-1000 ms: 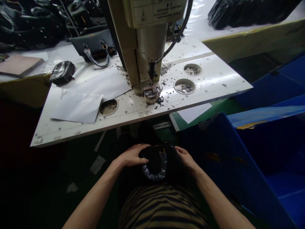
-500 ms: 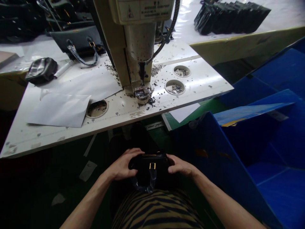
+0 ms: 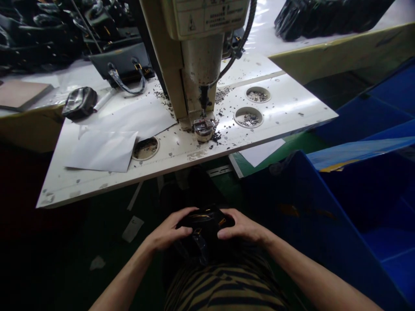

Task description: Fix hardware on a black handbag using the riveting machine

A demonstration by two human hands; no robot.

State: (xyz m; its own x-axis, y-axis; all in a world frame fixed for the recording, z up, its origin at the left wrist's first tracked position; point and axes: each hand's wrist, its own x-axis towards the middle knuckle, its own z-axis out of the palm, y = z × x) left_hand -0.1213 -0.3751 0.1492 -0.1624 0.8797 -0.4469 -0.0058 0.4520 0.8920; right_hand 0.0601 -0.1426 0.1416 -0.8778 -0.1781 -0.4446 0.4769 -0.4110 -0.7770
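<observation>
A small black handbag (image 3: 207, 231) with a gold zipper and gold buckles is held at my lap, in front of a striped shirt. Its handle (image 3: 201, 249), wrapped in clear film, hangs down toward me. My left hand (image 3: 171, 229) grips the bag's left end, thumb on the near face and fingers over the top. On the right end my right hand (image 3: 241, 226) is closed in the same way. The bag's underside is too dark to make out.
Ahead stands a machine head (image 3: 202, 60) over a white worktable (image 3: 285, 106) strewn with small black scraps. Another black handbag (image 3: 125, 65), a black pouch (image 3: 79, 103) and white paper (image 3: 103, 149) lie left. A blue bin (image 3: 327, 203) is on my right.
The handbag has tilted in my hands, so its zippered top now shows more and its front buckle sits further left. The view has swung slightly left.
</observation>
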